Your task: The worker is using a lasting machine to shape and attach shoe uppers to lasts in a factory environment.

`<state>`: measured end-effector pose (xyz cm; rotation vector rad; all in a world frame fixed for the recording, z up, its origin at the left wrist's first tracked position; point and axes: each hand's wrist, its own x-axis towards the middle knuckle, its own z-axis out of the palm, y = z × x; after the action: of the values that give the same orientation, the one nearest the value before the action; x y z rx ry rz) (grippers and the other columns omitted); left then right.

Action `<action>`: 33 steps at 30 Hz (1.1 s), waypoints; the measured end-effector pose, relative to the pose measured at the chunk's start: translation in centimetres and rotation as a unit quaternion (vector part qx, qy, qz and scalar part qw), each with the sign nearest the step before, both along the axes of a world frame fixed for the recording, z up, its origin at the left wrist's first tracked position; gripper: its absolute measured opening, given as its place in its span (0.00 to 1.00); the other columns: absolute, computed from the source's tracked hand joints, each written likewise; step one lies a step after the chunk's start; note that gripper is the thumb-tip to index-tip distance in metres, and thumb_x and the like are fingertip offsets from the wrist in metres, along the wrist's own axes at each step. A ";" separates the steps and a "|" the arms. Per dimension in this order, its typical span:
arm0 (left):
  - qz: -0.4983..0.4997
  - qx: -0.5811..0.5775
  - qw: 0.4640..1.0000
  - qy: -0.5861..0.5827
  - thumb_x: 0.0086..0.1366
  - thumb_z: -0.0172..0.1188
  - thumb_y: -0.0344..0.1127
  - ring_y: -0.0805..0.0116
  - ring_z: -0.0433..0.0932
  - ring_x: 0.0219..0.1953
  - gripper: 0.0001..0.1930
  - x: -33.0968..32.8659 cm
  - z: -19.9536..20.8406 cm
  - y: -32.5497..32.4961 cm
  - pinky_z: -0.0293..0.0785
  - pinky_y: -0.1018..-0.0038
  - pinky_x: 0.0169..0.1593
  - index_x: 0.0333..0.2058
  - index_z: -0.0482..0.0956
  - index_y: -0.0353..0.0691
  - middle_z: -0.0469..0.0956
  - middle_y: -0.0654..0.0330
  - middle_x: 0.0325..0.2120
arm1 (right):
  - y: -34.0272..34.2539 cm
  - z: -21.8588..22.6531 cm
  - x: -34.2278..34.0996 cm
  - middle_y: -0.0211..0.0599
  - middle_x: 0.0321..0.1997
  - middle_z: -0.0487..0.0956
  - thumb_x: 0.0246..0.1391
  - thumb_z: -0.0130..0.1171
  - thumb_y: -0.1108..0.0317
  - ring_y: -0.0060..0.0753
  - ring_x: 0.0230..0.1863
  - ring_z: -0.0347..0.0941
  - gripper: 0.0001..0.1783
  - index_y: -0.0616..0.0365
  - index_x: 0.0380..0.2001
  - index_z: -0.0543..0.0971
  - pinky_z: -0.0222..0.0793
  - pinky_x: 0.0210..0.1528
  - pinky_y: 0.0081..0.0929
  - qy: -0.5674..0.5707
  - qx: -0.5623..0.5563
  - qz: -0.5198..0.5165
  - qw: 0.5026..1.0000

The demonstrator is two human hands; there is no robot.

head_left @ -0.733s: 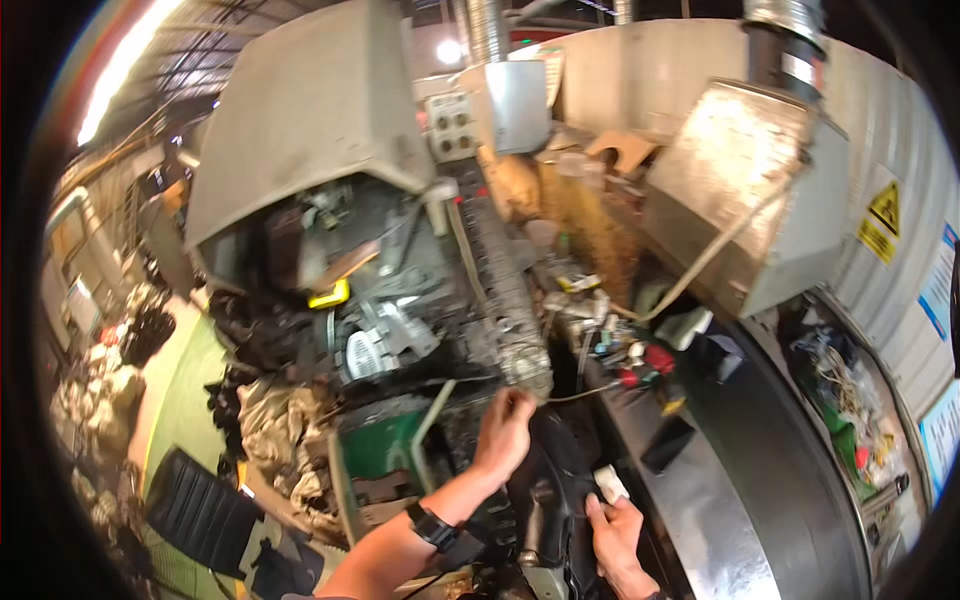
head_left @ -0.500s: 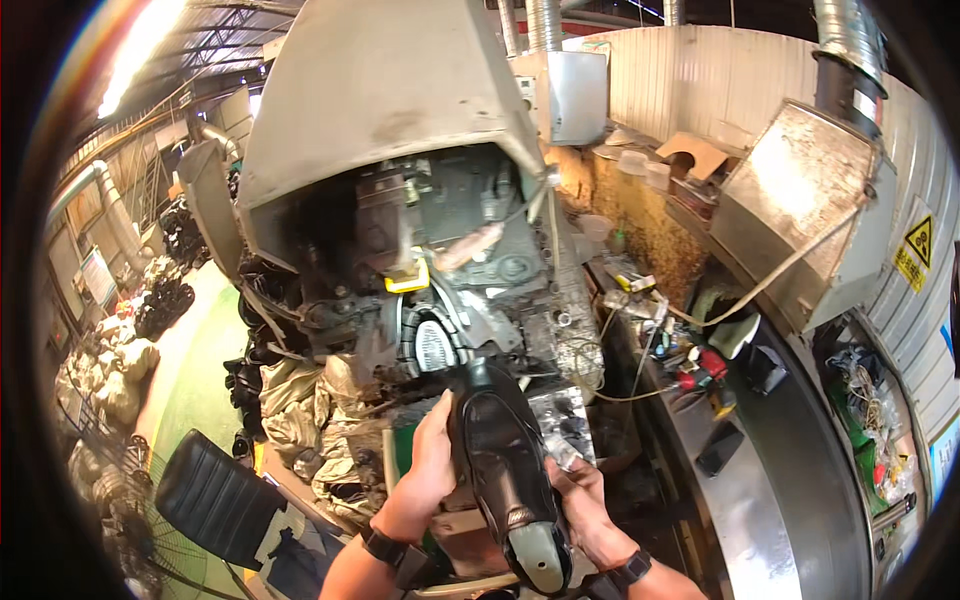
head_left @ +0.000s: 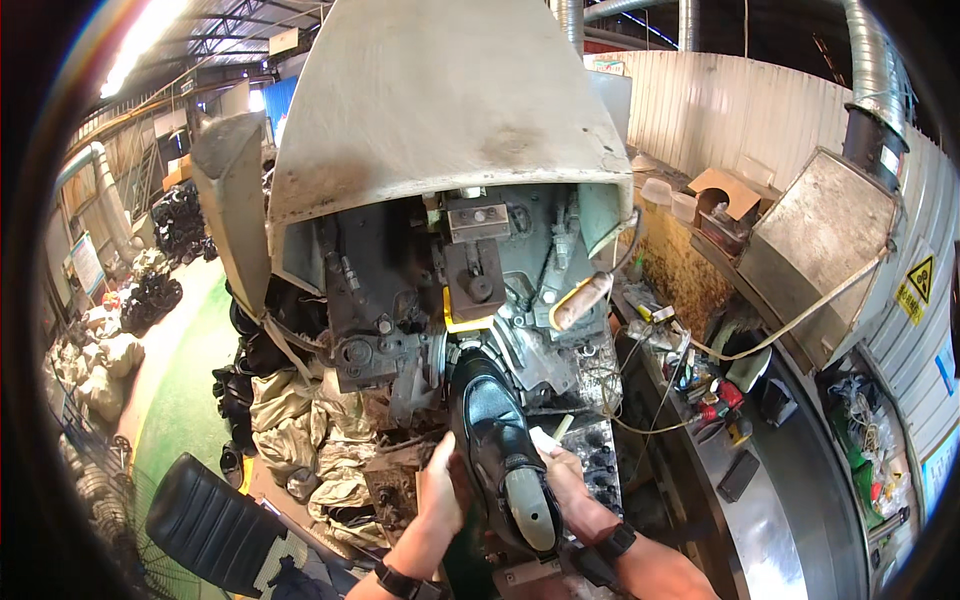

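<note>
As both flanks appear to be braced for steadiness, the black leather shoe on a pale grey moulded last is supported between the fingers. At its nine o'clock, the left hand is laid alongside; finger spread cannot be told. At four o'clock, a small white piece is pinched by the right hand. At twelve o'clock, the toe is presented to a dark metal machine.

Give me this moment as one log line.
black shoe: toe toward machine | left hand: holding left side | right hand: holding right side, white item at thumb
</note>
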<state>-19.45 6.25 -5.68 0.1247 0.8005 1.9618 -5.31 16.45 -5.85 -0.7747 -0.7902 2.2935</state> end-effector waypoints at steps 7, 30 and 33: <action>-0.002 -0.077 0.996 -0.038 0.71 0.57 0.51 0.63 0.82 0.44 0.21 -1.6 -2.6 1.8 0.77 0.66 0.50 0.49 0.80 0.39 0.84 0.57 0.44 | 2.9 -3.8 -3.3 0.40 0.43 0.83 0.61 0.63 0.74 0.32 0.38 0.82 0.15 0.67 0.50 0.77 0.82 0.40 0.30 -0.017 0.003 -0.041 0.999; 0.235 -0.156 0.959 0.028 0.75 0.56 0.45 0.72 0.76 0.34 0.17 -0.2 -8.5 6.2 0.74 0.73 0.42 0.36 0.80 0.34 0.80 0.63 0.35 | 6.6 -8.0 -5.1 0.34 0.40 0.84 0.61 0.62 0.74 0.23 0.36 0.80 0.12 0.63 0.47 0.79 0.78 0.40 0.22 0.026 0.014 -0.054 0.998; 0.261 -0.172 0.949 0.025 0.75 0.56 0.44 0.74 0.74 0.32 0.17 -0.2 -9.1 6.9 0.73 0.74 0.41 0.32 0.79 0.37 0.78 0.65 0.31 | 7.1 -8.6 -5.2 0.34 0.38 0.84 0.61 0.65 0.72 0.25 0.33 0.80 0.13 0.62 0.48 0.78 0.79 0.37 0.24 0.025 0.006 -0.060 0.998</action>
<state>-19.62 13.15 -14.76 -0.2741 1.2971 2.2722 -10.55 23.53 -14.43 -0.7362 -0.7139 2.1914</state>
